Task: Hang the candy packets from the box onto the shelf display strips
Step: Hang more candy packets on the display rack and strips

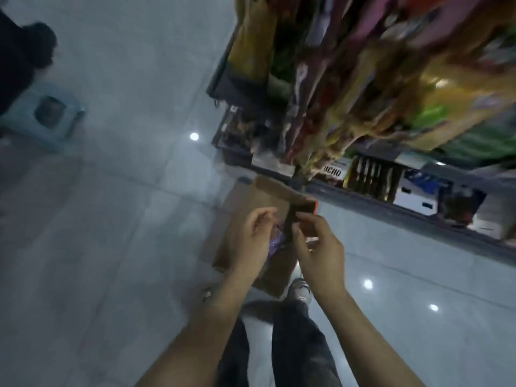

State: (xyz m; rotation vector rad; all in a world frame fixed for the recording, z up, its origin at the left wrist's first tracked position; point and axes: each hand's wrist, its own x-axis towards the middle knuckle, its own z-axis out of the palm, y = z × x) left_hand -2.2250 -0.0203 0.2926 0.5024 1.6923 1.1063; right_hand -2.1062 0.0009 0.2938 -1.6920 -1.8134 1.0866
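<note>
A purple candy packet (pixel 275 244) sits between the two hands, over the open cardboard box (pixel 268 219) on the floor; blur hides any print on it. The left hand (pixel 251 238) curls around its left side, thumb and fingers bent toward it. The right hand (pixel 315 247) pinches a dark strip at its top between thumb and forefinger. Beyond the fingertips hang the display strips (pixel 321 107), thick with yellow, red and green packets, all smeared. Past them, on the low shelf (pixel 391 191), a label reads roughly "UCHO". Left of the hands the tiled floor (pixel 125 219) lies open up to a pale blue stool (pixel 42 118), where a dark-clothed person is cut off by the edge.
</note>
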